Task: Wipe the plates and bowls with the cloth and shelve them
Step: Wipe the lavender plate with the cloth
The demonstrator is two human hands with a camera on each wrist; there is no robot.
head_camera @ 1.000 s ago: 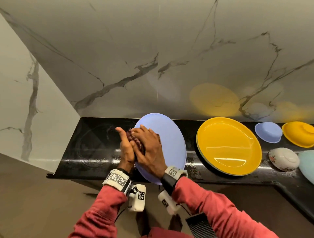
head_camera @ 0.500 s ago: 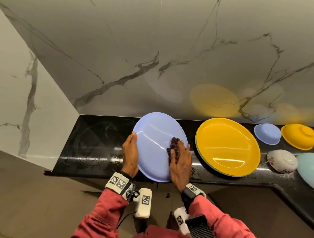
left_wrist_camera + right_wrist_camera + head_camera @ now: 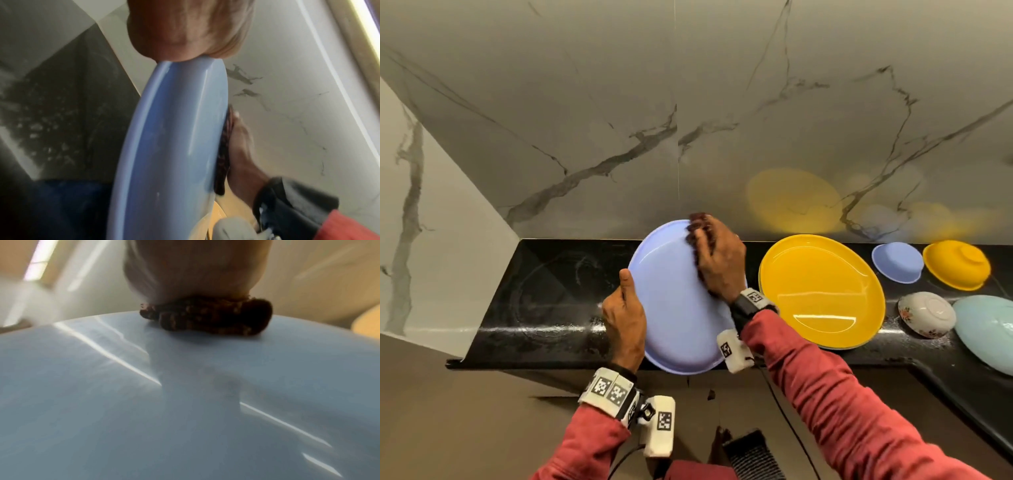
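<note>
Blue plate [image 3: 681, 308], centre of the head view, tilted up on edge above the front of the black counter [image 3: 544, 294]. Left hand [image 3: 625, 320] grips its left rim, thumb up along the edge. Right hand [image 3: 717, 260] presses a dark brown cloth [image 3: 697, 222] flat against the plate's upper right face; whether the fingers curl round the cloth cannot be told. Right of it, a yellow plate [image 3: 822, 291] lies on the counter. Further right: small blue bowl [image 3: 897, 262], yellow bowl [image 3: 957, 263], floral bowl [image 3: 926, 313], pale green plate [image 3: 986, 329] at the frame's right edge.

Black counter [image 3: 544, 294], veined marble wall [image 3: 619, 102].
</note>
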